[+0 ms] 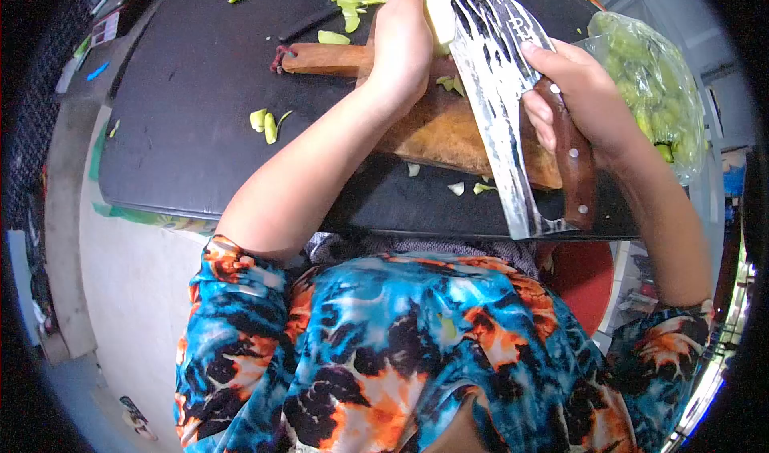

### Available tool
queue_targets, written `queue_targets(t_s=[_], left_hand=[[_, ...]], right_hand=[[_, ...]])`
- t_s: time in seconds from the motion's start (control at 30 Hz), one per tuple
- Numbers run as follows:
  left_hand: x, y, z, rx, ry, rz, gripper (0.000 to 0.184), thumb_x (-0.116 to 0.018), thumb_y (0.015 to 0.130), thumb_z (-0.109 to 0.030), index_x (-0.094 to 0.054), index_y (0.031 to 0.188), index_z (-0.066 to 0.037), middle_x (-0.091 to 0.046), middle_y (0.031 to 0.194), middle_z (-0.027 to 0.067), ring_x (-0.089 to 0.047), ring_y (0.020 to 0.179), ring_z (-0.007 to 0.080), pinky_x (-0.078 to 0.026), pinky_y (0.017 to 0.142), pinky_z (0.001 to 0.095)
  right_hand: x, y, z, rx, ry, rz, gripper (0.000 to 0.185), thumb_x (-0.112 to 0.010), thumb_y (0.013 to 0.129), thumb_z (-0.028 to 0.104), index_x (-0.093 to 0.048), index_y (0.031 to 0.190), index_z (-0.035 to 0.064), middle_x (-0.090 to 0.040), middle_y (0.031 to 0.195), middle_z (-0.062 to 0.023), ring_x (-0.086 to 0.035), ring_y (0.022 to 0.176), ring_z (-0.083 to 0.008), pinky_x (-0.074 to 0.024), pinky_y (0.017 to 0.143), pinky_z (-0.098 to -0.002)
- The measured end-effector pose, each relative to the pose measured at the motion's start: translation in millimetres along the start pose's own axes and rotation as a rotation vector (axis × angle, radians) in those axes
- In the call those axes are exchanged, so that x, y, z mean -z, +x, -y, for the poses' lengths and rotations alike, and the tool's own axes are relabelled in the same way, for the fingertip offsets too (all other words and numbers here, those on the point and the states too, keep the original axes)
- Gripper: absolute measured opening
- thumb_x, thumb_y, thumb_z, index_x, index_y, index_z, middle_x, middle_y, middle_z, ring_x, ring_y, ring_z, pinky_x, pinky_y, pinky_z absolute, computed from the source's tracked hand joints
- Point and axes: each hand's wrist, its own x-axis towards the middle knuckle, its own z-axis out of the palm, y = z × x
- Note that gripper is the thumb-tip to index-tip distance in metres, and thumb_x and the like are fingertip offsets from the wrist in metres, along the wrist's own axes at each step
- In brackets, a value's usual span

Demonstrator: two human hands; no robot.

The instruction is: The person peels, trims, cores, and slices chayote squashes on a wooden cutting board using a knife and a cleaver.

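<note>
My left hand [403, 48] is closed on a pale green vegetable [439, 8] near the top of the view. In my right hand [581, 92] is a large cleaver [501, 92] with a brown riveted handle, its wide shiny blade streaked with reflections. The upper part of the blade is right beside the vegetable. Beneath my hands and the blade lies a wooden cutting board [440, 136], its handle pointing left. A few small green pieces [451, 83] lie on the board, partly hidden.
Long green peelings [350, 8] and cut bits [268, 124] are scattered on the black table [184, 116]. A dark-handled tool [308, 24] lies behind the board handle. At the right sits a clear plastic bag [653, 84] of green vegetables. A red stool [585, 281] is below the table edge.
</note>
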Motion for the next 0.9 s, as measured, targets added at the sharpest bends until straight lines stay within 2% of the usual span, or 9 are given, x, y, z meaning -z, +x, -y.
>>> queue_targets(t_s=[0.1,0.23,0.4,0.5,0.57,0.67,0.77,0.83,0.9], left_hand=[[4.0,1.3,2.7,-0.034,0.150,0.050,0.040,-0.035,0.099,-0.034,-0.053,0.110,0.001,-0.061,0.099,0.0101,-0.059,0.089,0.0185,-0.044,0.083,0.0334],[-2.0,-0.1,5.0,-0.054,-0.081,-0.043,0.047,-0.032,0.100,-0.035,-0.058,0.093,0.003,-0.063,0.083,0.0102,-0.059,0.075,0.0173,-0.046,0.074,0.0319],[-0.2,-4.6,-7.4,0.015,-0.088,-0.041,0.046,-0.027,0.100,-0.037,-0.053,0.109,-0.001,-0.064,0.095,0.0099,-0.063,0.084,0.0186,-0.050,0.080,0.0345],[-4.8,-9.9,-21.0,0.040,-0.027,-0.054,0.047,-0.025,0.100,-0.039,-0.053,0.108,-0.002,-0.063,0.093,0.0102,-0.064,0.083,0.0190,-0.051,0.079,0.0346],[-3.3,-7.0,-27.5,-0.005,0.053,-0.034,0.048,-0.025,0.100,-0.040,-0.052,0.108,-0.002,-0.063,0.092,0.0119,-0.065,0.081,0.0211,-0.053,0.077,0.0364],[-8.9,1.2,-24.2,0.006,-0.218,0.028,0.046,-0.028,0.100,-0.040,-0.051,0.110,-0.001,-0.062,0.095,0.0133,-0.064,0.083,0.0231,-0.052,0.078,0.0367],[8.3,17.6,-1.0,-0.098,0.087,-0.087,0.046,-0.031,0.099,-0.040,-0.050,0.114,0.000,-0.062,0.097,0.0130,-0.064,0.085,0.0239,-0.052,0.079,0.0365],[2.6,10.9,-38.2,0.073,-0.003,-0.288,0.051,-0.034,0.098,-0.044,-0.047,0.118,0.001,-0.060,0.103,0.0143,-0.063,0.089,0.0278,-0.054,0.077,0.0419],[19.4,27.1,-50.4,-0.029,0.046,-0.268,0.055,-0.033,0.097,-0.047,-0.042,0.124,0.000,-0.057,0.110,0.0169,-0.063,0.092,0.0313,-0.054,0.076,0.0448]], right_hand=[[6.4,0.2,-4.3,-0.052,0.052,-0.016,0.023,-0.046,0.094,0.028,-0.052,0.087,0.0066,-0.047,0.054,-0.0016,-0.043,0.036,-0.0123,-0.0403,0.036,-0.0257],[-19.4,2.5,-8.0,-0.073,0.223,-0.074,0.023,-0.046,0.094,0.028,-0.051,0.090,0.0062,-0.048,0.058,-0.0027,-0.044,0.039,-0.0125,-0.0406,0.036,-0.0268],[-46.9,7.3,-17.7,0.012,0.322,-0.155,0.022,-0.041,0.098,0.024,-0.051,0.091,0.0061,-0.048,0.059,-0.0018,-0.044,0.040,-0.0108,-0.0414,0.036,-0.0247],[-63.2,10.5,-34.7,0.171,0.336,-0.221,0.023,-0.041,0.099,0.024,-0.051,0.090,0.0048,-0.048,0.059,-0.0007,-0.046,0.044,-0.0092,-0.0425,0.037,-0.0248],[-59.1,10.5,-36.6,0.215,0.263,-0.189,0.022,-0.043,0.098,0.025,-0.052,0.102,0.0056,-0.052,0.069,-0.0015,-0.048,0.049,-0.0072,-0.0433,0.039,-0.0216],[-36.5,10.8,-25.1,0.183,0.294,-0.117,0.026,-0.044,0.098,0.026,-0.052,0.108,0.0042,-0.052,0.070,-0.0010,-0.048,0.052,-0.0053,-0.0442,0.041,-0.0196],[-21.1,4.3,-17.1,0.164,0.319,-0.138,0.028,-0.045,0.098,0.027,-0.049,0.115,0.0047,-0.050,0.067,0.0002,-0.046,0.048,-0.0051,-0.0442,0.041,-0.0185],[-1.0,-0.3,-28.5,0.101,0.407,-0.050,0.030,-0.045,0.097,0.028,-0.047,0.117,0.0052,-0.051,0.064,-0.0008,-0.047,0.045,-0.0068,-0.0440,0.041,-0.0186],[8.6,2.9,-37.3,0.100,0.491,-0.103,0.028,-0.044,0.097,0.027,-0.049,0.115,0.0058,-0.054,0.066,-0.0021,-0.050,0.045,-0.0086,-0.0449,0.042,-0.0208]])
